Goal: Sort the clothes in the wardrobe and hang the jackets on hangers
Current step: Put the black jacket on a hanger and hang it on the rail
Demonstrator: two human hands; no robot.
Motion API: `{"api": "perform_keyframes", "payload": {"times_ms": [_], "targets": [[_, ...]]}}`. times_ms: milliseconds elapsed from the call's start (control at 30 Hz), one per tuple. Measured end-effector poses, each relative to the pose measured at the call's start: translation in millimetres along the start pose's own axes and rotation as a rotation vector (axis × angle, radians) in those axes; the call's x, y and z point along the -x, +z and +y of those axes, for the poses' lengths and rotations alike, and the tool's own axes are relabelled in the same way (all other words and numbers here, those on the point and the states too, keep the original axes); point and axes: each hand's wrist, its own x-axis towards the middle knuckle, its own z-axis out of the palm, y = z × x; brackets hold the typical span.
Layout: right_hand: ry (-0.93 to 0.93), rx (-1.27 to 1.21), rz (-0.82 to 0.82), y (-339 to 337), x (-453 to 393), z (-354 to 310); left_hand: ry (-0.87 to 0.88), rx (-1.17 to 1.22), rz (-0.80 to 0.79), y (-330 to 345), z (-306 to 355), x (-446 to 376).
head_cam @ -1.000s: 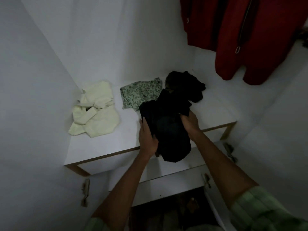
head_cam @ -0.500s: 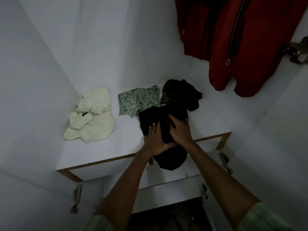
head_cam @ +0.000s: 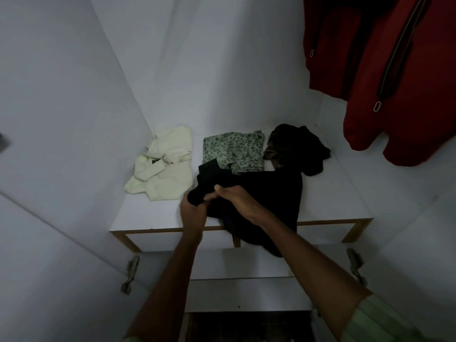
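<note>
A black garment (head_cam: 271, 196) lies on the white wardrobe shelf (head_cam: 158, 218), its lower part hanging over the front edge. My left hand (head_cam: 192, 213) grips a bunched end of it at the left. My right hand (head_cam: 234, 197) is closed on the same cloth just beside the left. Behind lie a green leaf-print cloth (head_cam: 234, 150), a crumpled dark garment (head_cam: 296, 146) and, at the left, a cream garment (head_cam: 162, 166). Two red jackets (head_cam: 394, 70) hang at the upper right.
White wardrobe walls close in the shelf at the left, back and right. Door hinges (head_cam: 129, 274) sit on the left panel and at the right (head_cam: 355, 266). A lower white shelf (head_cam: 246, 265) shows under the upper one.
Both hands slid left along the black garment and bunched its left end. The cloth now spreads wider on the shelf. The view has moved closer and leftward.
</note>
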Motion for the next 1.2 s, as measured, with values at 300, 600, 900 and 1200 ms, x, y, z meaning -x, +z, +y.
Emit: {"api": "perform_keyframes", "payload": {"times_ms": [300,600,900,1200], "targets": [[-0.095,0.922,0.196,-7,-5,66,-0.315,-0.11,0.484,-51,-9,-14],[0.153,1.074,0.563,4,-3,69,0.1,-0.582,-0.01,-40,-7,-22],[-0.015,0.925,0.532,50,-14,81,0.596,-0.637,0.159,-83,-14,-10],[-0.04,0.667,0.322,131,-70,52,0.634,-0.765,0.318,-181,-14,-26]]}}
